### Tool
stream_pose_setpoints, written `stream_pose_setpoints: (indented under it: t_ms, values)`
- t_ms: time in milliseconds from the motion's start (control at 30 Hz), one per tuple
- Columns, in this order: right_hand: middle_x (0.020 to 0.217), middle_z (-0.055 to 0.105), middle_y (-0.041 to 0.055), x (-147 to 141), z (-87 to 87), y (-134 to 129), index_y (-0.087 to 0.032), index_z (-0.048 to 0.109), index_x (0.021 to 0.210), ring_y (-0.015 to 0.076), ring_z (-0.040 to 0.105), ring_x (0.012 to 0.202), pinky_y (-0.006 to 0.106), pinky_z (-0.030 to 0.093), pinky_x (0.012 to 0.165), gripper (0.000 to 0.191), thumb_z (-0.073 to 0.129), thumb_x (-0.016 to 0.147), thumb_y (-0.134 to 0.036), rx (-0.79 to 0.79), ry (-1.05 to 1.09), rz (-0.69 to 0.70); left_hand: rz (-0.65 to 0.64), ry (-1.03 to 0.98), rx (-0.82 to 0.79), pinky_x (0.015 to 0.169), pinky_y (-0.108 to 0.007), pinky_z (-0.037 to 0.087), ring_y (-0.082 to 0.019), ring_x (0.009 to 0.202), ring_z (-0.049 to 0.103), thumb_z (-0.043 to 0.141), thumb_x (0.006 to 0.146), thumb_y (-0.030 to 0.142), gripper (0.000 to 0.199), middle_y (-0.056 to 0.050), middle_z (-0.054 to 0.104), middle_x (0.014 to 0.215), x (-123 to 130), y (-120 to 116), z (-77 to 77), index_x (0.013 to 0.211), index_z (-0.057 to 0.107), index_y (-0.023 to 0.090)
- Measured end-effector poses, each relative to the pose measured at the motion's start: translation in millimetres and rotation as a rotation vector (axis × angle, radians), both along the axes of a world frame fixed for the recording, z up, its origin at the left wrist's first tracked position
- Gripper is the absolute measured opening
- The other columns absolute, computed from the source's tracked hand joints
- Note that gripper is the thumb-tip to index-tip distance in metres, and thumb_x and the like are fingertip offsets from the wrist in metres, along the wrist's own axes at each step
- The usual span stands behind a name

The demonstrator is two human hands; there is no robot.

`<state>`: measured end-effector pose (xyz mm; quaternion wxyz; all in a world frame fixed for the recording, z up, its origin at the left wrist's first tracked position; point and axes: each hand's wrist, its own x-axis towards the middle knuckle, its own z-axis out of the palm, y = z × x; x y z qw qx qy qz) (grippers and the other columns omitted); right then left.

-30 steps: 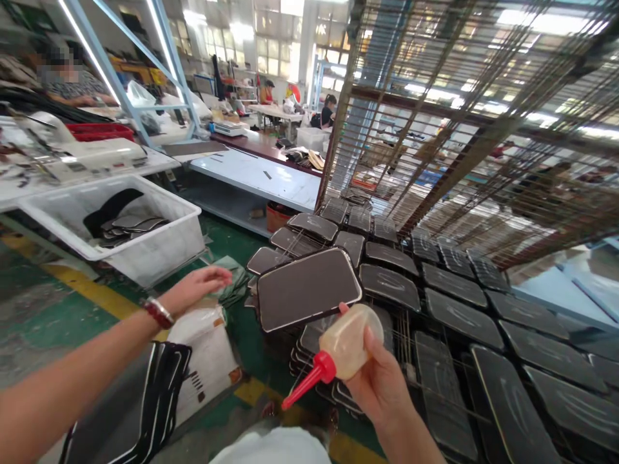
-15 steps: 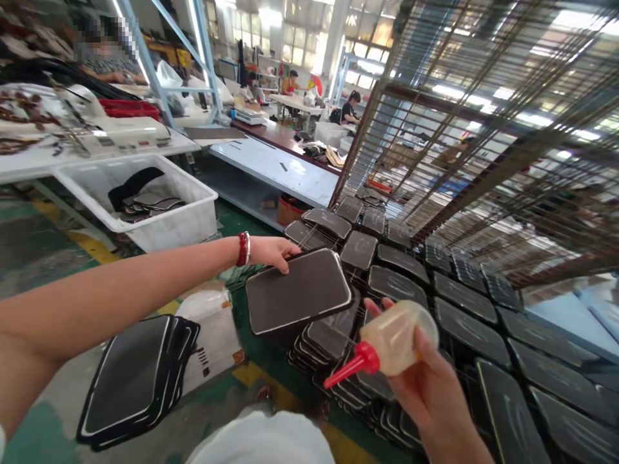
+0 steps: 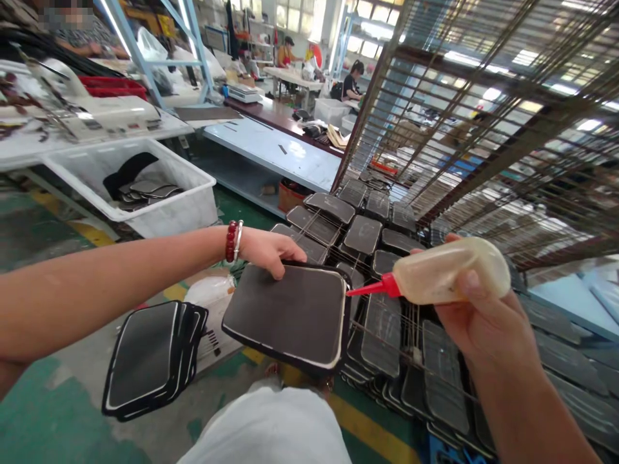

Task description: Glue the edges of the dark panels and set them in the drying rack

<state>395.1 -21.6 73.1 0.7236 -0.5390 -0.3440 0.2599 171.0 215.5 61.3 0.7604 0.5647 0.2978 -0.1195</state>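
My left hand (image 3: 271, 250) pinches the top edge of a dark rounded rectangular panel (image 3: 285, 312), thumb on its face and fingers behind. A pale line runs along the panel's border. In my right hand (image 3: 483, 316) is a translucent squeeze bottle (image 3: 449, 270) of yellowish liquid, lying nearly level. Its red nozzle (image 3: 372, 287) points left, with the tip at the panel's upper right edge; I cannot tell whether it touches. Several similar panels lie in a stack (image 3: 145, 361) at the lower left.
Wire racks (image 3: 411, 335) bearing rows of dark panels spread in front and to the right; raised wire racks (image 3: 483, 96) slant above them. A white bin (image 3: 178, 212) with dark pieces stands left, by a sewing machine (image 3: 97, 116). Other people work farther back.
The panel has come nearer and slightly left, turning a little. My right hand has moved up and right, swinging the bottle to nearly level with its nozzle tip at the panel's edge.
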Motion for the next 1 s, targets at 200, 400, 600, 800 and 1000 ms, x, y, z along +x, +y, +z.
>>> stream_pose_setpoints:
  t_ms: [200, 400, 600, 800, 1000]
  values:
    - [0.101, 0.069, 0.0178, -3.3, -0.7, -0.9, -0.019, 0.059, 0.125, 0.0367, 0.067, 0.096, 0.057, 0.053, 0.086, 0.07, 0.084, 0.066, -0.047, -0.031, -0.007, 0.03, 0.043, -0.026, -0.123, 0.05, -0.03, 0.053, -0.026, 0.059, 0.067, 0.048, 0.049, -0.017, 0.049, 0.0, 0.066, 0.062, -2.8, 9.1, -3.2, 0.08, 0.069, 0.014]
    - [0.106, 0.069, 0.0184, -14.3, -3.5, -15.5, -0.021, 0.056, 0.128, 0.035, 0.068, 0.091, 0.049, 0.057, 0.073, 0.071, 0.082, 0.068, -0.048, -0.109, 0.016, 0.044, -0.07, -0.08, -0.23, 0.055, -0.027, 0.055, -0.024, 0.064, 0.07, 0.049, 0.049, -0.019, 0.05, 0.0, 0.069, 0.065, -5.2, 17.2, -11.5, 0.08, 0.07, 0.014]
    - [0.105, 0.068, 0.0201, -18.2, -11.7, -24.6, -0.02, 0.058, 0.125, 0.0383, 0.068, 0.088, 0.055, 0.057, 0.07, 0.073, 0.084, 0.064, -0.049, -0.078, 0.039, 0.007, 0.008, -0.057, -0.246, 0.058, -0.029, 0.056, -0.025, 0.067, 0.071, 0.049, 0.05, -0.018, 0.05, -0.002, 0.071, 0.067, -5.3, 21.1, -14.9, 0.082, 0.071, 0.014]
    - [0.105, 0.069, 0.0165, -20.3, -16.0, -30.7, -0.02, 0.059, 0.124, 0.0354, 0.068, 0.093, 0.059, 0.051, 0.089, 0.064, 0.081, 0.07, -0.046, -0.038, 0.101, -0.103, 0.027, -0.056, -0.195, 0.065, -0.032, 0.057, -0.028, 0.074, 0.072, 0.055, 0.051, -0.017, 0.052, -0.006, 0.075, 0.077, -8.3, 23.0, -19.8, 0.09, 0.073, 0.013]
    - [0.107, 0.07, 0.0104, -15.5, -27.9, -31.5, -0.021, 0.062, 0.12, 0.0282, 0.066, 0.102, 0.045, 0.054, 0.091, 0.049, 0.076, 0.077, -0.039, 0.038, 0.152, -0.25, 0.038, -0.149, -0.18, 0.069, -0.033, 0.058, -0.027, 0.076, 0.073, 0.063, 0.054, -0.012, 0.046, -0.011, 0.076, 0.084, -14.0, 17.4, -29.7, 0.093, 0.073, 0.012]
